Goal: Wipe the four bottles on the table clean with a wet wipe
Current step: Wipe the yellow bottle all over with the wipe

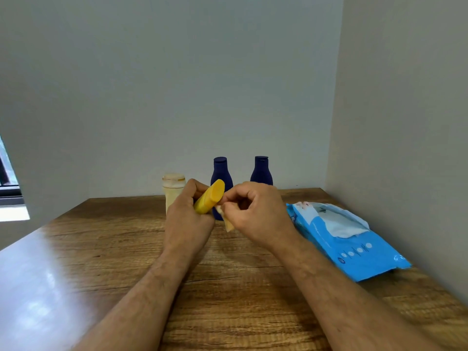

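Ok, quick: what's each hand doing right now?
Left hand: closed around the yellow bottle, held tilted above the table.
Right hand: fingers pinched shut on the wet wipe, right beside the bottle.

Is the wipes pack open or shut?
Open. The blue wipes pack lies flat on the table with its top flap peeled back, and a white wipe sticks out of the opening.

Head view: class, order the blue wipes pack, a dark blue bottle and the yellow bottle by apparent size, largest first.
1. Blue wipes pack.
2. Dark blue bottle, partly hidden.
3. Yellow bottle, mostly covered by the left hand, so unsure.
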